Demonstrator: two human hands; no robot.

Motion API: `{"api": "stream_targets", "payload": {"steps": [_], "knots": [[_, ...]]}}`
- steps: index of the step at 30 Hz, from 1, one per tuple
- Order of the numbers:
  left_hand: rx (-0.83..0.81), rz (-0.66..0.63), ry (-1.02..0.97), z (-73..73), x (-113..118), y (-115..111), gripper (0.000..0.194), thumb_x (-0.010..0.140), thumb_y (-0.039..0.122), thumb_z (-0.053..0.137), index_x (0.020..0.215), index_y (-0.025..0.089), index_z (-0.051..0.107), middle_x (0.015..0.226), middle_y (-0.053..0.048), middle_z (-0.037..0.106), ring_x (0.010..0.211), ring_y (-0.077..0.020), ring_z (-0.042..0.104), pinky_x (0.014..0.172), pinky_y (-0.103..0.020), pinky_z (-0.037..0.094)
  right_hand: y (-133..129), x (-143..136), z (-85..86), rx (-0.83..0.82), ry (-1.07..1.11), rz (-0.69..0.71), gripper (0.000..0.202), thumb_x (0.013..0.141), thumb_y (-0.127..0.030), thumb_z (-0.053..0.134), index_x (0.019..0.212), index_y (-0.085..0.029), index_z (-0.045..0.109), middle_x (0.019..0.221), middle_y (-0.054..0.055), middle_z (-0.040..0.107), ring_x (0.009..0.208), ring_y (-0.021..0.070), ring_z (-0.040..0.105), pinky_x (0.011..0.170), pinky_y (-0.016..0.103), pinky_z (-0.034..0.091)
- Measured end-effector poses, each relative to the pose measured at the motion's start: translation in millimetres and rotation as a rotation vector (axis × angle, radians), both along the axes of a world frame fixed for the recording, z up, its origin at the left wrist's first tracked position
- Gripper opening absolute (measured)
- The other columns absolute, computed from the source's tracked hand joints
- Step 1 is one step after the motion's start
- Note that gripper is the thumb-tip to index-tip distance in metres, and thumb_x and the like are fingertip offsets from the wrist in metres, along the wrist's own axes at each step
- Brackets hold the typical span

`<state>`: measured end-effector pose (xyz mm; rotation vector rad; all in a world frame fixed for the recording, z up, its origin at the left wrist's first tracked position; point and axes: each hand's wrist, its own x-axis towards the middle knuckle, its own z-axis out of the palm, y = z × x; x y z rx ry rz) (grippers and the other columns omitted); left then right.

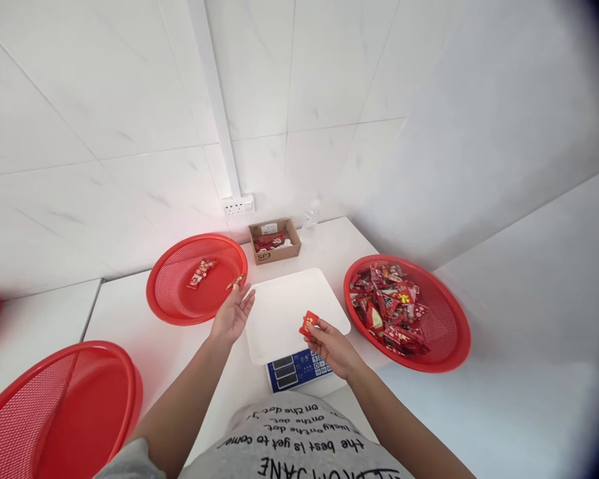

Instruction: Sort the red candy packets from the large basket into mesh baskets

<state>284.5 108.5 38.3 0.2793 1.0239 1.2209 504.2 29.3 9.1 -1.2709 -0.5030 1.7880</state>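
My right hand (333,346) pinches a small red packet (308,323) with pale printing over the front right of the white weighing tray (284,306). My left hand (233,314) is at the tray's left side, palm turned up and fingers apart. A small red-and-gold packet (235,282) shows right at its fingertips, by the rim of the back-left red basket (197,317); whether it still touches the fingers is hard to see. Inside that basket lie a few red-and-white packets (199,273). Under the tray the scale's blue panel (299,368) shows, partly behind my right hand.
To the right, a red basket (452,332) holds a heap of red snack packets (392,306). A cardboard box (275,254) with red packets stands at the back, beside a clear plastic item (311,216). Another red basket (87,412) is at front left. A wall socket (238,205) sits behind.
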Motion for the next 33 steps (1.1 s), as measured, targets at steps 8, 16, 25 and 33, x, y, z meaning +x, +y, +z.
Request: {"api": "stream_targets", "payload": {"steps": [8,16,25,33], "knots": [[0.15,-0.725,0.448,-13.1,40.0,-48.9,0.03,0.07,0.039,0.067,0.087,0.014,0.065,0.082,-0.007,0.065,0.072,-0.0156,0.059,0.065,-0.027,0.044,2.0,-17.6,15.3,0.142,-0.237,0.27,0.034,0.064,-0.044,0.069,0.08,-0.015,0.062,0.074,0.002,0.064,0.063,0.0114,0.053,0.062,0.025,0.04],[0.165,-0.696,0.415,-8.2,50.3,-58.3,0.027,0.068,0.04,0.067,0.075,0.015,0.062,0.071,-0.003,0.062,0.066,-0.0136,0.055,0.066,-0.028,0.043,-6.0,-17.2,9.7,0.289,-0.548,0.342,0.024,0.076,-0.04,0.053,0.069,-0.017,0.055,0.061,-0.002,0.055,0.055,0.0108,0.046,0.055,0.024,0.035],[0.152,-0.803,0.382,-8.9,58.7,-67.3,0.035,0.07,0.045,0.066,0.09,0.018,0.06,0.083,-0.003,0.063,0.069,-0.013,0.055,0.065,-0.026,0.043,-13.0,-16.3,-6.6,0.319,-0.644,0.184,0.025,0.077,-0.038,0.052,0.06,-0.019,0.049,0.053,-0.004,0.049,0.051,0.0094,0.041,0.051,0.022,0.033],[0.184,-0.898,0.483,-9.7,58.7,-67.2,0.032,0.068,0.044,0.067,0.082,0.017,0.058,0.075,-0.003,0.063,0.069,-0.0156,0.056,0.062,-0.026,0.042,-23.8,-7.8,-1.2,0.219,-0.469,0.285,0.017,0.078,-0.027,0.048,0.064,-0.018,0.055,0.058,-0.002,0.056,0.054,0.0103,0.051,0.054,0.022,0.04]]}}
